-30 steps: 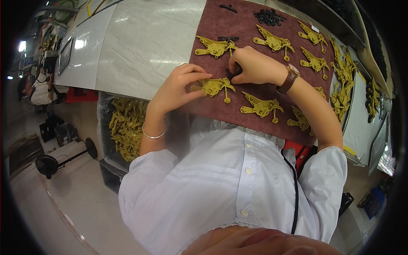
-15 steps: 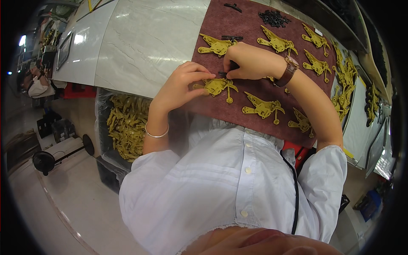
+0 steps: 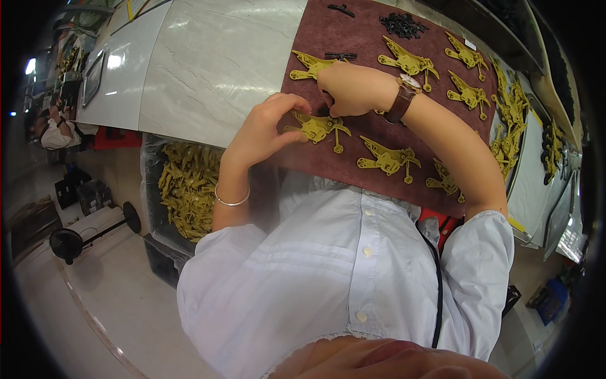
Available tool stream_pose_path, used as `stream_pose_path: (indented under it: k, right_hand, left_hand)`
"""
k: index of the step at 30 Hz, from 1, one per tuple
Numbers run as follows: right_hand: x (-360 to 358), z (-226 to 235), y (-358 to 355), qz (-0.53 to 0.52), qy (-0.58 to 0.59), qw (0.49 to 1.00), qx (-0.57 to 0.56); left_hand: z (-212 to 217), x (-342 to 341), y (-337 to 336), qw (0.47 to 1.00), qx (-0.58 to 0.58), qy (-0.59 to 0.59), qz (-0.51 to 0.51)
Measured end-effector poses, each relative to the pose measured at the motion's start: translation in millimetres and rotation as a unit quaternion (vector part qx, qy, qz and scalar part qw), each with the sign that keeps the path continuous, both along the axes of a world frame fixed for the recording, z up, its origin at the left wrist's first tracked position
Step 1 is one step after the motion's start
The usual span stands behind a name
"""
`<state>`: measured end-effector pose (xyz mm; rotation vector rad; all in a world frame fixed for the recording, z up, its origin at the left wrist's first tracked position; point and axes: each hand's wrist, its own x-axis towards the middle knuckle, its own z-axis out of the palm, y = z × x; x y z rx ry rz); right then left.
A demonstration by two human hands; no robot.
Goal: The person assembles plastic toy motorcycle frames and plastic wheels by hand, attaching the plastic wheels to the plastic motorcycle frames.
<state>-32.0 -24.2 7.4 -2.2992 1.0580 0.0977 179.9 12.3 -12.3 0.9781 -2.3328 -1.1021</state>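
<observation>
On the maroon mat, a yellow-green, bird-shaped flat part (image 3: 315,128) lies between my two hands. My left hand (image 3: 265,126) is at its left end, thumb and index finger apart, with the thumb tip close to its edge. Just above the part, my right hand (image 3: 353,90) has its fingers bent and pinched. A small black piece (image 3: 324,110) shows at those fingertips, partly hidden by the hand. Behind my right hand, a similar yellow-green part (image 3: 308,65) has a black bar (image 3: 341,56) at its upper right.
More yellow-green parts (image 3: 388,158) lie spaced over the maroon mat (image 3: 372,129). A heap of small black pieces (image 3: 403,25) and a loose black bar (image 3: 341,9) are at the far side. A lined crate (image 3: 148,167) full of yellow-green parts stands at left; others pile up at right (image 3: 510,120).
My right hand has shifted a little left and turned over the part. My left thumb and index finger have spread wider, away from the black piece.
</observation>
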Motion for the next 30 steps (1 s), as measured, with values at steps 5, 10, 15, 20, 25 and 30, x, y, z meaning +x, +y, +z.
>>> stream_pose_path:
  k: [5, 10, 15, 20, 25, 30]
  right_hand:
    - [-13, -1, 7, -0.015, -0.040, 0.999, 0.000]
    - [-55, 6, 14, -0.121, -0.187, 0.969, 0.104]
    - [-93, 21, 29, -0.227, -0.304, 0.862, 0.335]
    - [-121, 9, 38, -0.255, -0.440, 0.765, 0.395]
    - [-141, 6, 45, -0.276, -0.450, 0.766, 0.367]
    - [-148, 0, 44, -0.319, -0.478, 0.751, 0.324]
  left_hand:
    - [-2, 0, 0, 1.000, -0.015, -0.008, -0.001]
    - [0, -1, 0, 1.000, -0.019, -0.011, -0.011]
    - [15, -9, 4, 0.983, -0.132, -0.098, -0.086]
    - [28, -11, 5, 0.972, -0.132, -0.155, -0.121]
    - [52, -18, -7, 0.969, -0.109, -0.168, -0.145]
    - [57, -74, -31, 0.989, -0.094, -0.012, -0.109]
